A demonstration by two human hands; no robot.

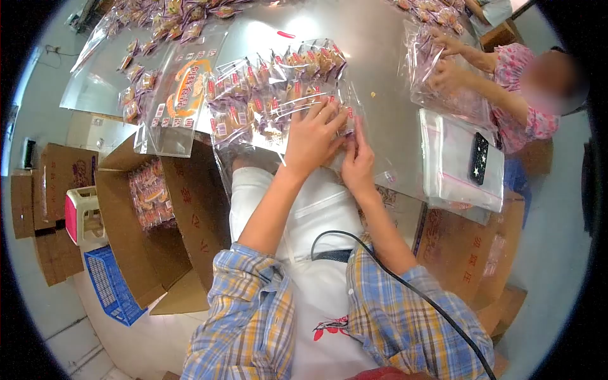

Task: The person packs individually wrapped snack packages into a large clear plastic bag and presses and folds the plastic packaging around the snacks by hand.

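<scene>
In front of me on the metal table lies a clear plastic bag [250, 120] filled with rows of small wrapped snack packets [301, 60] with purple and red printing. My left hand [311, 138] rests on the packets at the bag's near right part, fingers spread. Beside it, my right hand [359, 163] has its thumb and fingers around the bag's right edge, the index finger pointing up along it. The lower fingers of that hand are partly hidden. To the left, a flat printed bag [180, 95] with an orange design overhangs the table edge.
Loose packets [183, 16] are heaped at the back left. Across the right side, a co-worker's hands [453, 69] handle another clear bag. A phone [479, 158] sits on stacked plastic bags [443, 164]. An open carton [190, 209] holding packed bags stands lower left, near a blue crate [114, 285].
</scene>
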